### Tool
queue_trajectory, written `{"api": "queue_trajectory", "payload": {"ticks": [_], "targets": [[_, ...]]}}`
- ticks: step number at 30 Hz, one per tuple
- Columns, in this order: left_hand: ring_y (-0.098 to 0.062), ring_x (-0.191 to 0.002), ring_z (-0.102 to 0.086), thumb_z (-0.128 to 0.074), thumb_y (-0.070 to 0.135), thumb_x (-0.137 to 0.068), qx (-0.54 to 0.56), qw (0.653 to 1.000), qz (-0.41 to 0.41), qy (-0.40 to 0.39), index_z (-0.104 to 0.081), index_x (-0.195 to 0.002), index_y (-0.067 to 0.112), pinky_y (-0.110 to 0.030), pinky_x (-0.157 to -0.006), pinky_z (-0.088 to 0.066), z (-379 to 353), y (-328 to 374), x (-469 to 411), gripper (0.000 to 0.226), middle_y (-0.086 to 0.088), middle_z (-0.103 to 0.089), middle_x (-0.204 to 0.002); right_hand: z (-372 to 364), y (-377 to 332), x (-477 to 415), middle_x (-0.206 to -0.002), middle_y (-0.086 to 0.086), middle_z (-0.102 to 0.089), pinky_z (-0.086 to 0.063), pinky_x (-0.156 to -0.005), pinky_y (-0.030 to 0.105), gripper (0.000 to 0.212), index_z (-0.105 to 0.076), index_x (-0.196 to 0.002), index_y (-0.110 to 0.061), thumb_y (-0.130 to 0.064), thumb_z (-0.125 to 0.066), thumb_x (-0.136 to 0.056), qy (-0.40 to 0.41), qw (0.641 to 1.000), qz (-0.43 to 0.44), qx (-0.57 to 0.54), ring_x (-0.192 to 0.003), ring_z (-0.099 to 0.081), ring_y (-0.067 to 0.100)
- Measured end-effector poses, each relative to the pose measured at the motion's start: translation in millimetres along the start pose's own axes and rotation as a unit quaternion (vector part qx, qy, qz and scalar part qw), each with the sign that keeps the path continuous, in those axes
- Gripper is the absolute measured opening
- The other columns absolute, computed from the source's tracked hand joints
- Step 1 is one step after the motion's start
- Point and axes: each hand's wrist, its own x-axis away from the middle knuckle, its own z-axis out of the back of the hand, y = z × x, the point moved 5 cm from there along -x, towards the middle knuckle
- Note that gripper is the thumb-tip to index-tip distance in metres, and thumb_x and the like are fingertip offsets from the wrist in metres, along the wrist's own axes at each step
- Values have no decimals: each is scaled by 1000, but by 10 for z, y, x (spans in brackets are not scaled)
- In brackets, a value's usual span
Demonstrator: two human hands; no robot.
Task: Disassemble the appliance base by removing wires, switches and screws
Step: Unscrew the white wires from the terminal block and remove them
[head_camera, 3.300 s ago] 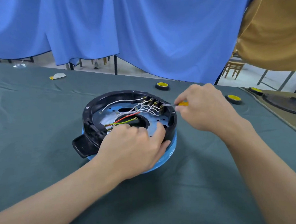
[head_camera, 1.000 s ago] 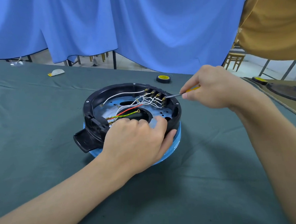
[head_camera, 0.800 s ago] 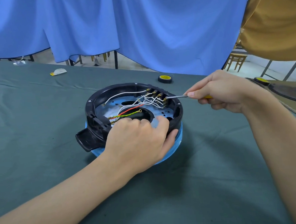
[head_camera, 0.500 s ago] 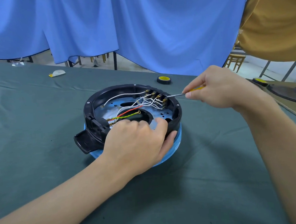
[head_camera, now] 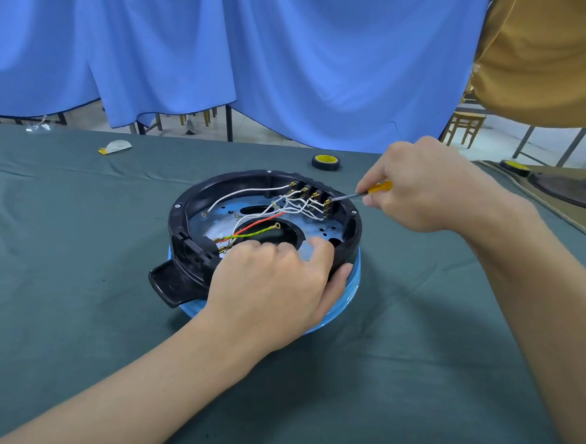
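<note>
The appliance base (head_camera: pixel 182 225), a round black shell resting on a blue ring, sat near the middle of the desk (head_camera: pixel 83 286), a little towards the far edge, with its black tab handle pointing at the left edge. The left hand (head_camera: pixel 271 288) gripped the near rim, fingers curled over into the shell and thumb pressed against the outer wall. The right hand (head_camera: pixel 427 189) reached in from the right edge, fingers closed round a yellow-handled screwdriver (head_camera: pixel 378 186). Its thin shaft lay almost level, with the tip at the rightmost brass terminal of the switch row (head_camera: pixel 305 191) on the far inner wall. White wires (head_camera: pixel 248 192) ran from those terminals across the metal floor. A red wire (head_camera: pixel 260 221) and a green-yellow wire (head_camera: pixel 254 231) lay over the central hole. A roll of black tape (head_camera: pixel 325 162) lay by the far edge behind the base, and a white scrap (head_camera: pixel 115 147) towards the far-left corner.
</note>
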Motion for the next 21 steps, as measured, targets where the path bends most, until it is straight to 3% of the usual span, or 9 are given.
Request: {"api": "queue_trajectory", "payload": {"ticks": [3, 5, 6, 8, 10, 13, 17, 19, 21], "targets": [[-22, -32, -42, -43, 47, -95, 4, 1000, -1, -4, -66, -79, 14, -23, -46, -17, 10, -7, -2, 43, 0, -43, -40, 17, 52, -32, -59, -19, -49, -38, -60, 23, 18, -76, -95, -33, -23, -62, -91, -21, 999, 5, -43, -73, -49, 12], [-21, -32, -40, -43, 47, -95, 6, 1000, 0, -6, -64, -77, 15, -24, -47, -15, 24, -8, -7, 42, 1, -43, -40, -9, 166, -67, -46, -19, -54, -33, -45, 8, 14, -76, -89, -32, -24, -65, -90, -55, 992, -14, -114, -60, -53, -5], [-21, -32, -37, -43, 47, -95, 7, 1000, 0, -8, -63, -76, 15, -23, -47, -15, 31, -7, -7, 42, 1, -42, -40, -38, 231, -81, -42, -20, -53, -30, -39, 6, 13, -77, -85, -31, -23, -67, -89, -67, 984, -28, -160, -49, -51, -6], [-21, -36, -27, -45, 46, -94, 10, 1000, 0, -8, -61, -74, 15, -23, -47, -15, 46, -8, -8, 41, 1, -39, -40, -106, 351, -91, -43, -11, -50, -23, -38, 15, 14, -79, -82, -27, -20, -69, -88, -87, 958, -71, -265, -39, -39, 8], [-21, -40, -21, -46, 47, -94, 11, 1000, 0, -9, -60, -74, 15, -23, -47, -16, 52, -10, -5, 40, 1, -36, -40, -196, 429, -82, -52, -2, -48, -14, -56, 28, 14, -80, -83, -28, -20, -69, -87, -116, 927, -110, -340, -56, -29, 22], [-21, -41, -20, -45, 47, -94, 7, 1000, 1, -12, -60, -75, 15, -23, -47, -16, 47, -15, 0, 40, 1, -36, -40, -260, 427, -65, -59, 4, -47, -12, -58, 35, 13, -80, -83, -27, -20, -69, -86, -133, 905, -129, -384, -60, -23, 23], [-21, -39, -23, -44, 47, -95, -2, 1000, 1, -14, -63, -77, 15, -24, -47, -15, 30, -14, 4, 42, 1, -39, -40, -148, 354, -90, -43, -13, -50, -24, -46, 19, 14, -79, -79, -29, -24, -68, -87, -84, 955, -95, -269, -44, -37, 9], [-21, -34, -30, -44, 47, -95, -2, 1000, 0, -15, -64, -77, 14, -24, -47, -16, 15, -12, 7, 42, 1, -41, -40, -67, 225, -86, -46, -20, -54, -31, -49, 17, 15, -76, -83, -33, -25, -66, -89, -57, 983, -53, -164, -58, -47, 3], [-21, -32, -36, -44, 47, -95, -1, 1000, -2, -13, -64, -78, 14, -24, -47, -16, 9, -9, 7, 42, 0, -41, -40, -25, 97, -55, -64, -22, -58, -36, -55, 21, 18, -75, -89, -36, -23, -63, -90, -40, 994, -24, -97, -70, -50, 7]]}}
